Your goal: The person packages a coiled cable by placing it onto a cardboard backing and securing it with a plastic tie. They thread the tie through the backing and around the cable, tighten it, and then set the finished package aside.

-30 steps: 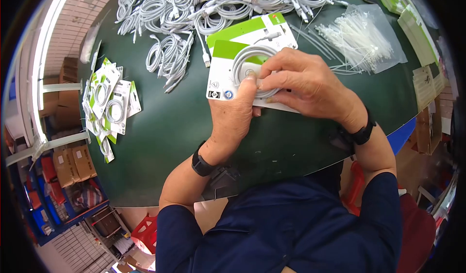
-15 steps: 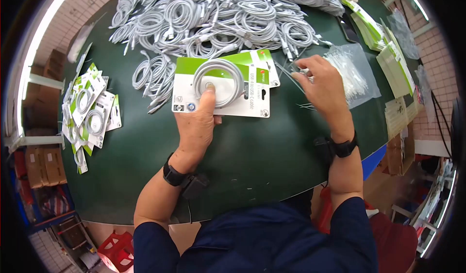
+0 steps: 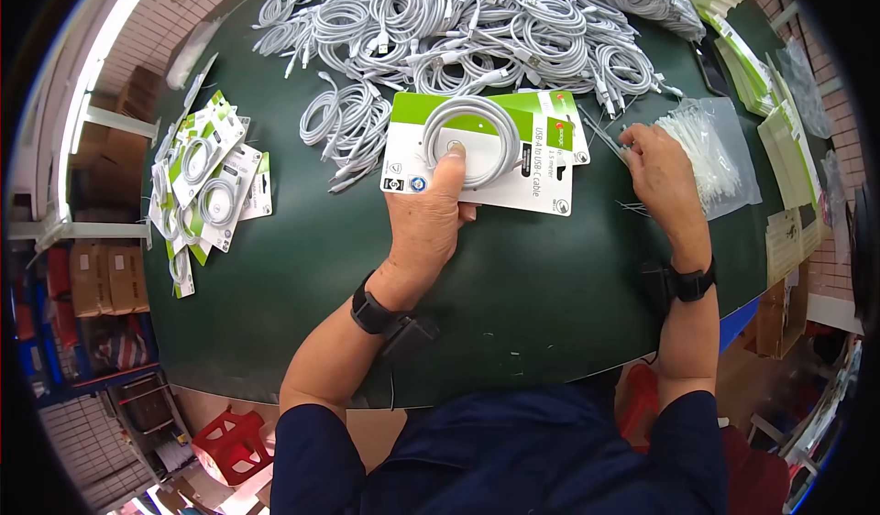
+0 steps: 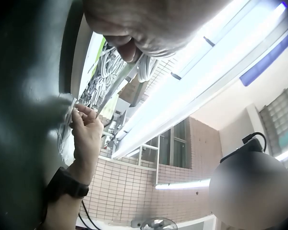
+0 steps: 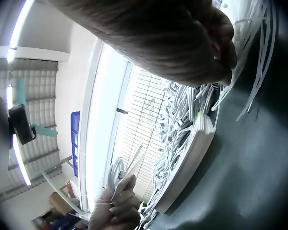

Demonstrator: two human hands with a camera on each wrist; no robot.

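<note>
In the head view my left hand (image 3: 426,217) grips a green-and-white packaging card (image 3: 545,180) with its thumb over the middle of a coiled white cable (image 3: 506,144) lying on the card's face. Both also show in the right wrist view, with the left hand (image 5: 117,211) low in the picture. To the right, my right hand (image 3: 667,174) has its fingers bent at the loose white cable ties (image 3: 600,132). Thumb and forefinger come together on a tie in the left wrist view, though the fingertips partly hide it. A stack of cards (image 5: 187,165) stands on the table behind the held card.
Many bundled white cables (image 3: 477,20) cover the back of the green table (image 3: 513,304). Carded cables (image 3: 206,171) are piled at the left. A clear bag of cable ties (image 3: 710,153) lies beside the right hand. More cards (image 3: 788,153) line the right edge.
The right hand has left the cable coil and moved right to the loose ties, where it stays over the last half second. The left hand keeps its hold on card and coil.
</note>
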